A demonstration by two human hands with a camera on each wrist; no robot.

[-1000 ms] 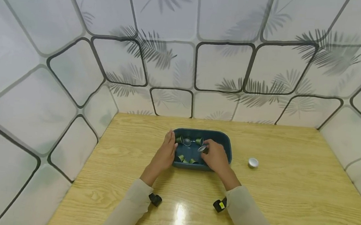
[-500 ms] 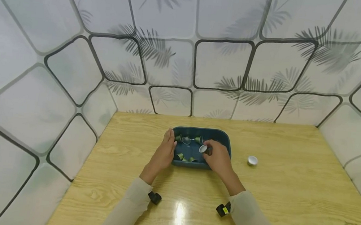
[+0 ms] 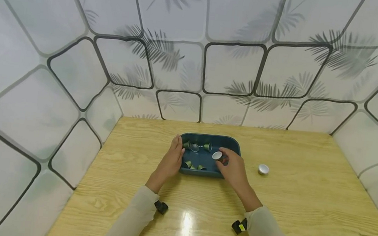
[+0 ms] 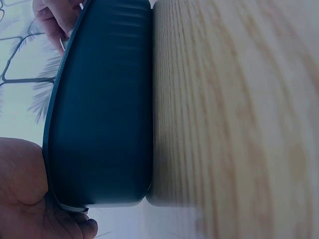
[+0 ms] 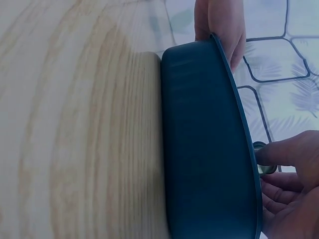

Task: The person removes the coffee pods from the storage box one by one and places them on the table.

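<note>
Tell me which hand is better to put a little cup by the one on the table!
Probably the right hand: it pinches a little cup over the tray and is nearer the lone white cup. The left hand holds the tray's other end.

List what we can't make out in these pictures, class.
Head: right end of the blue tray, behind the right grip.
Head: lower parts of the near green cups, behind the tray's wall.
Right wrist: part of the held cup, behind the thumb.
Head: right sleeve, cut by bottom edge.
</note>
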